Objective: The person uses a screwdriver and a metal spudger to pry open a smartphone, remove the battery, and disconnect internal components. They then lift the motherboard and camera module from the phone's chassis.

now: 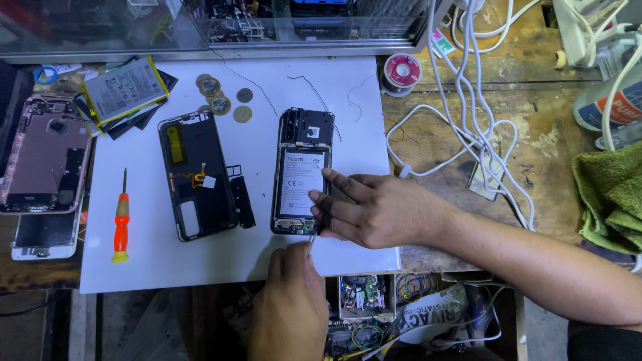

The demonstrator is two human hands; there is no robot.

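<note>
Head view: opened phone lies back-up near the right edge of the white mat, its white battery label a tall rectangle with small dark print. Right hand comes in from the right, fingers spread and flat, fingertips pressing the phone's right side and lower end; not gripping anything. Left hand sits at the mat's front edge, closed around a thin metal tool whose tip meets the phone's bottom corner. Black back cover with a yellow patch lies mid-mat, just left of the phone. Red-handled screwdriver lies near the mat's left edge. Loose battery, grey-white label with yellow border, overhangs the back left corner. Coins sit at the back edge. Pink phone frame is off the mat, left. White cables trail over the wooden bench, right; green cloth at far right edge.
</note>
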